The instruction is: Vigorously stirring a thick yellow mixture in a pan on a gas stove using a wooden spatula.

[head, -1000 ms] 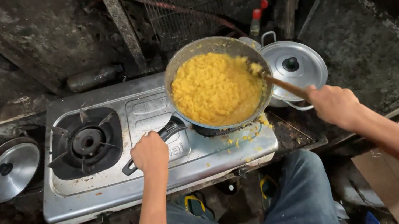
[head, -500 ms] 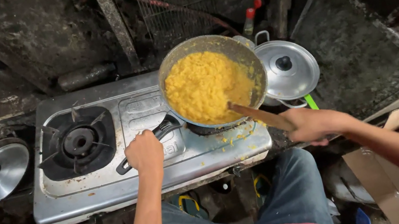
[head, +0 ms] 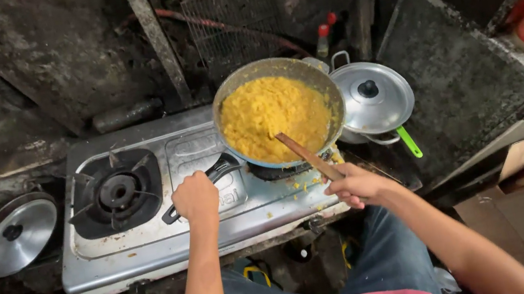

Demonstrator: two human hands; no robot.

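Left hand (head: 195,197) grips pan (head: 225,103) of yellow food (head: 270,113).

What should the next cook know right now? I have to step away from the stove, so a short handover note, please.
Left hand: closed around the pan's black handle, steadying it.
Right hand: grips a wooden spatula, whose tip sits in the food.
Frying pan: on the right burner of the two-burner gas stove, full of yellow crumbly food.
Left burner: bare, nothing on it.
Done: the food is in the pan, and some bits have spilled on the stove top.
Left: it is not yet dished out. Whether the flame is on cannot be seen.
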